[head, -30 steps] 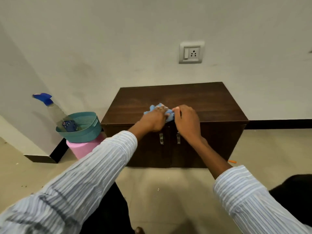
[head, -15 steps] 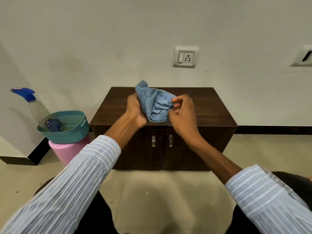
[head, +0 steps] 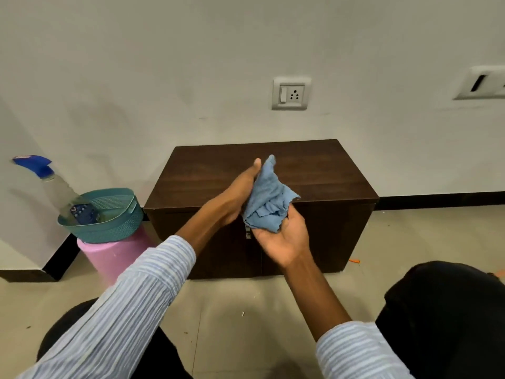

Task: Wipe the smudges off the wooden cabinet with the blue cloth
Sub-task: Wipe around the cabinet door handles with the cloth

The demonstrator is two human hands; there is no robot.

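At far left one spray bottle (head: 58,187) leans in one teal basket (head: 109,220) set on one pink stool (head: 114,258). The left hand (head: 237,198), fingers straight, presses flat against the one blue cloth (head: 266,198); the right hand (head: 284,239) cups it from beneath, palm up, its grip loose and fingers uncurled. The cloth hangs bunched between them, above the front edge of the one wooden cabinet (head: 328,181). It looks like the cloth is being gathered up; next it needs pressing onto the wood.
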